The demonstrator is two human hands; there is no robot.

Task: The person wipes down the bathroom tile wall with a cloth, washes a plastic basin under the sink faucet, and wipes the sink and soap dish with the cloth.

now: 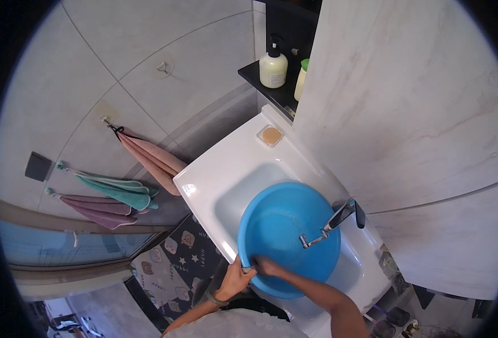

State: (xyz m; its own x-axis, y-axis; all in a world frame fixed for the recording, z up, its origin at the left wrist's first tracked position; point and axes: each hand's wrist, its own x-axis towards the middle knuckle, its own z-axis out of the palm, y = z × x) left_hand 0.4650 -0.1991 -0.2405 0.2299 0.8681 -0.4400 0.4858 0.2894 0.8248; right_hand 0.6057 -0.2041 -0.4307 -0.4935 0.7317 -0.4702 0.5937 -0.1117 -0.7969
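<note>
A large round blue basin (288, 197) stands tilted in the white sink (204, 194), beneath the chrome and black faucet (339, 217). My left hand (236, 280) grips the basin's near-left rim, with its thumb turned toward the inside. Just inside that same rim is my right hand (267, 266), its fingers curled and dark in shadow. A small greyish bit shows between the two hands; its kind cannot be made out. Pale marks or a thin film lie on the basin's bottom. What the right fingers press on is hidden.
A bar of soap (271, 135) rests in a clear dish on the sink's far corner. On a black shelf stand a pump bottle (273, 69) and a green-capped bottle (301, 81). Pink (150, 155), green (116, 190) and purple (99, 208) towels hang at left above a patterned mat (175, 265).
</note>
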